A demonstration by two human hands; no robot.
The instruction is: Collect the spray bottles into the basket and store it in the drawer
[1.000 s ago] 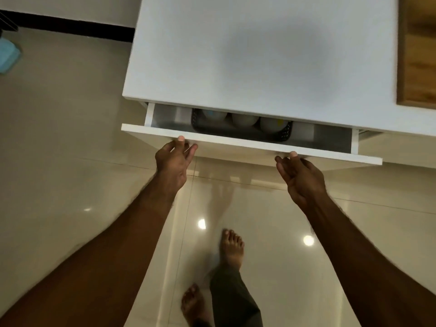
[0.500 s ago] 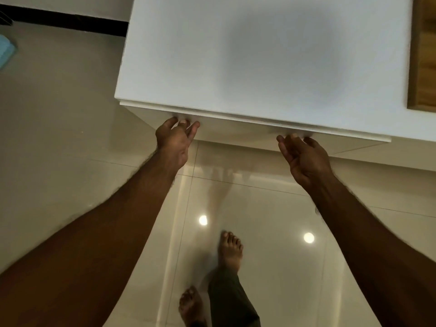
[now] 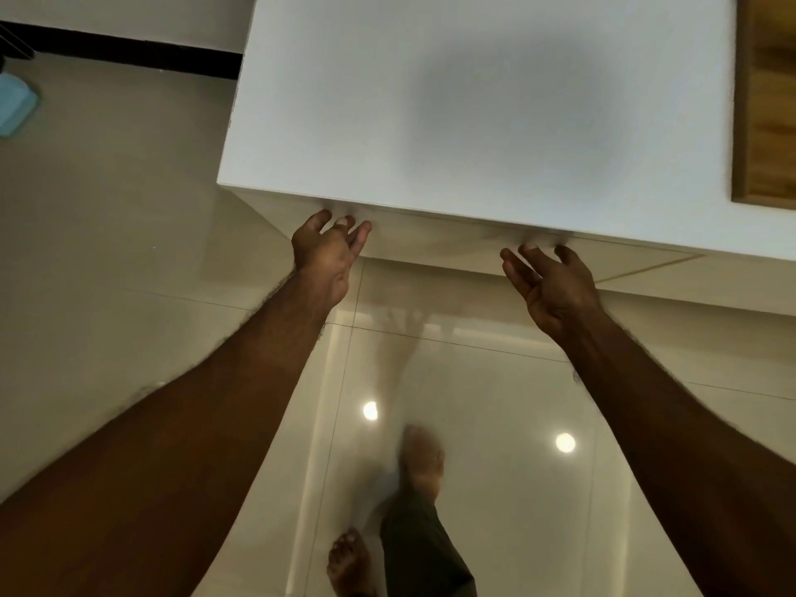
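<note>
Glossy tile floor [image 3: 495, 424] lies nearest, under my bare feet [image 3: 424, 463]. Beyond, my left hand [image 3: 325, 256] and right hand [image 3: 549, 286] hang loose-fingered, grasping nothing, just before the drawer front [image 3: 439, 234], flush beneath the white cabinet top [image 3: 430, 101]; spray bottles and basket are hidden.

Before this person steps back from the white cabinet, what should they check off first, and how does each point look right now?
1. Drawer front flush under the cabinet top: ok, no gap shows.
2. Basket and spray bottles inside: cannot tell, nothing of them is visible.
3. Left hand free: ok, fingers relaxed, holding nothing.
4. Right hand free: ok, fingers spread, holding nothing.
5. No bottle on the visible cabinet top: ok.
6. Floor underfoot clear: ok where visible.
</note>
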